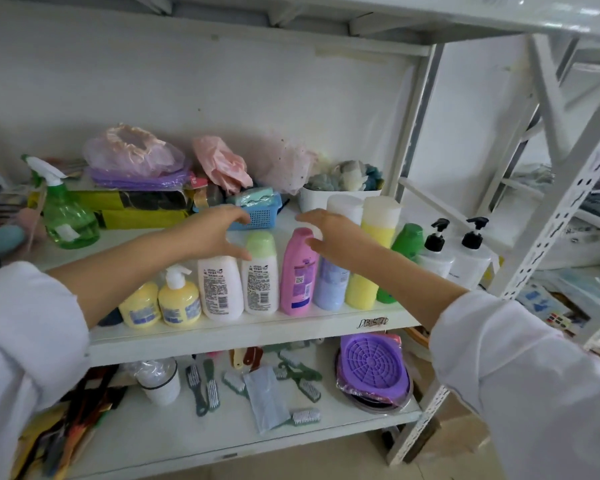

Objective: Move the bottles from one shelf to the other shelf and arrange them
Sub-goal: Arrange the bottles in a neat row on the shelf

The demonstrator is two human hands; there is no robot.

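Bottles (257, 285) stand upright in a row, caps up.

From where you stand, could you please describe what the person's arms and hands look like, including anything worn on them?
Both arms wear loose white long sleeves, pushed up so the forearms are bare. The left hand and right hand are bare: no gloves, rings, watch or bracelets show. The left sleeve and right sleeve are plain, without visible markings.

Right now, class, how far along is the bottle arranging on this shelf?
Done: a front row stands upright, from the yellow pump bottles to the black-pump bottles. In hand: nothing gripped; the left hand and right hand hover open over the white bottle and pink bottle. Left: the pictures cannot show how many bottles remain elsewhere.
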